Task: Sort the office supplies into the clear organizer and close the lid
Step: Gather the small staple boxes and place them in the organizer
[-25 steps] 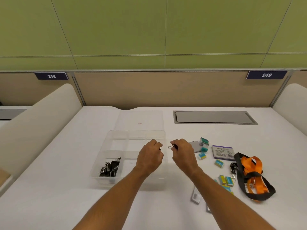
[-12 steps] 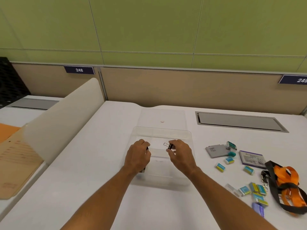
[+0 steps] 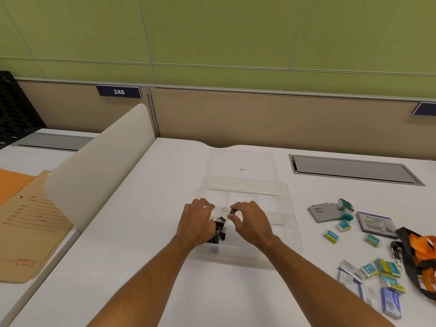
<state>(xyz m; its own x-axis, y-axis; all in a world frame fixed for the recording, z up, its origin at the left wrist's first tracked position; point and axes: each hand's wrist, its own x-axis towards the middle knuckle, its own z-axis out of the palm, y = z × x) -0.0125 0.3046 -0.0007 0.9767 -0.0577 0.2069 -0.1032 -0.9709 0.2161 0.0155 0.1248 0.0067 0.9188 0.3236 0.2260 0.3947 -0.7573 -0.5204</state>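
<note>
A clear organizer [image 3: 280, 192] with compartments sits on the white desk, its clear lid [image 3: 243, 161] lying flat behind it. Several black binder clips [image 3: 220, 230] lie in its front left compartment. My right hand [image 3: 250, 220] pinches one small black binder clip [image 3: 232, 211] above the organizer. Over the front left compartment, my left hand [image 3: 197, 224] curls with its fingers bent beside the clips; whether it holds anything is hidden. Loose supplies lie to the right: small staple boxes [image 3: 331, 236], a grey case [image 3: 322, 212] and an orange-and-black lanyard [image 3: 422, 251].
A white curved divider [image 3: 94, 166] stands at the left, with a tan folder [image 3: 28, 223] beyond it on the neighbouring desk. A grey cable hatch [image 3: 354, 171] is set into the desk at the back right. More small boxes [image 3: 382, 270] and packets [image 3: 390, 303] lie at the front right.
The view has swung left. Both hands moved from the organizer's right edge to above its front left compartment, the right still pinching the binder clip.
</note>
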